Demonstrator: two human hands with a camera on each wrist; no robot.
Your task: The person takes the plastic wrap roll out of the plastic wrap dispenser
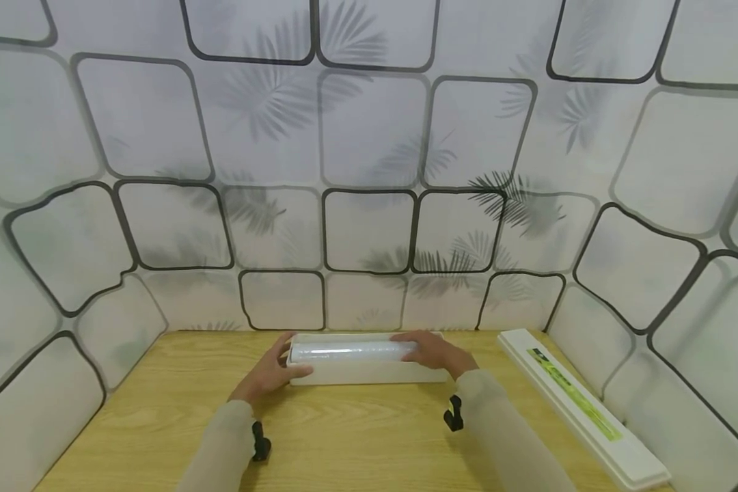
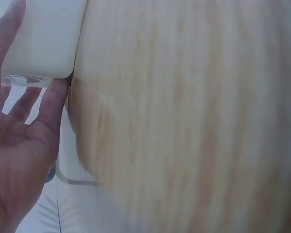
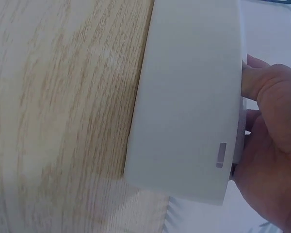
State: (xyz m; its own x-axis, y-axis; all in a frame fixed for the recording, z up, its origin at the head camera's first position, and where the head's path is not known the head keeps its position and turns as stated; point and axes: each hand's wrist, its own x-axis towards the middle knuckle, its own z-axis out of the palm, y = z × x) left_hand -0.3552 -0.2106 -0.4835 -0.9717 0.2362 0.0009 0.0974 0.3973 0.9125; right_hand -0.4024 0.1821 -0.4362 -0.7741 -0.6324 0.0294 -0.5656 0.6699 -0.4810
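A long white box [image 1: 363,374], open at the top, sits near the back of the table with a shiny roll of cling film [image 1: 350,350] lying in it. My left hand [image 1: 272,369] grips the box's left end, thumb along the front and fingers behind. In the left wrist view those fingers [image 2: 51,104] bend around the box's end. My right hand [image 1: 433,352] reaches over the right end and holds the roll, its fingers curled down inside the box. The right wrist view shows the hand [image 3: 276,145] at the box's upper edge, with the fingertips partly hidden.
A long white lid [image 1: 523,348] with a green-yellow label lies slanted along the table's right side. Patterned walls [image 1: 369,225] with rounded squares and leaves stand behind and at both sides. The wooden table [image 1: 344,430] extends in front of the box.
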